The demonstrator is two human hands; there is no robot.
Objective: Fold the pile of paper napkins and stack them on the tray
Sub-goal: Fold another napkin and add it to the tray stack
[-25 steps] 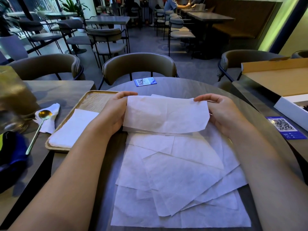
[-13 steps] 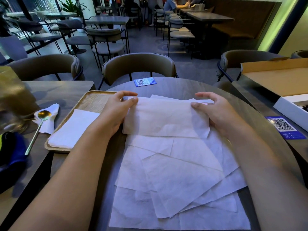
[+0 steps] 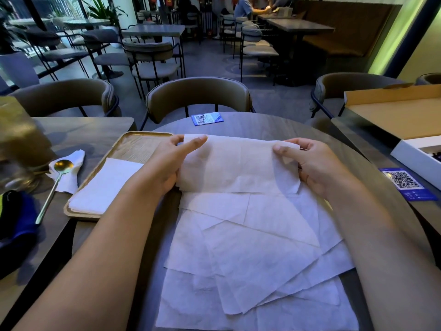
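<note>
White tissue paper is pinched at both ends: the left hand (image 3: 164, 167) clamps the top left corner of a paper napkin (image 3: 229, 163) between thumb and forefinger, fingers (image 3: 195, 141) closed tight on the edge, the rest of them curled behind the sheet. The right hand (image 3: 317, 167) does the same at the top right corner, its thumb lying over the front of the paper and its fingers (image 3: 306, 145) tucked behind. Between the two hands the napkin is held up off the counter (image 3: 274, 126), doubled over, its lower edge hanging just above the loose pile of unfolded napkins (image 3: 250, 259), which lies spread and overlapping on the near part of the counter, between the forearms.

Half a second ago the same napkin lay lower and flatter against the pile, with the hands spread over its upper corners; now the top edge has been raised and drawn taut, and both hands have moved to a firmer pinch.

Left of the left hand a wooden tray (image 3: 133, 145) sits on the counter, with a stack of folded napkins (image 3: 105, 185) on its near half. Beyond the tray's left edge a gold spoon (image 3: 56, 185) rests on a crumpled tissue (image 3: 71, 173). A blue QR card (image 3: 207, 118) lies at the far edge of the counter, well apart from the napkins.
</note>
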